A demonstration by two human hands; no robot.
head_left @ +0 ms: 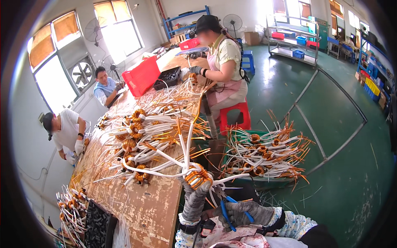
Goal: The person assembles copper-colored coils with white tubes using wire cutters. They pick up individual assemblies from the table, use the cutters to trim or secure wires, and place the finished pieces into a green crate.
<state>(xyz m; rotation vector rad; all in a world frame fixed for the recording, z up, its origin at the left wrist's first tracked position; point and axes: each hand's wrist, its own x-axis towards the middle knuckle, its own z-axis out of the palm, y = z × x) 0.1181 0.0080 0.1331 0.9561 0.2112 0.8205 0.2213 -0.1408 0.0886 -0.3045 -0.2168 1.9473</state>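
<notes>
My left hand (pixel 193 202), in a grey glove, is closed around a copper-wound toroidal coil (pixel 199 177) at the table's near right edge. White-sleeved leads with bare copper ends spread from the coil up, left and right. My right hand (pixel 245 212), gloved too, is wrapped round blue-handled pliers (pixel 225 213). Their metal jaws are just below the coil, beside its lower leads; whether they touch a lead I cannot tell. A pile of similar coils (pixel 135 130) with long white leads lies on the worn wooden table (pixel 142 211) ahead and left.
A green bin (pixel 264 182) heaped with coils stands to the right. At lower left are a black box (pixel 99 225) of small dark parts and more coils. One co-worker (pixel 225 62) sits across on a red stool (pixel 235 117); two others work along the left side. A metal frame (pixel 322 124) stands right.
</notes>
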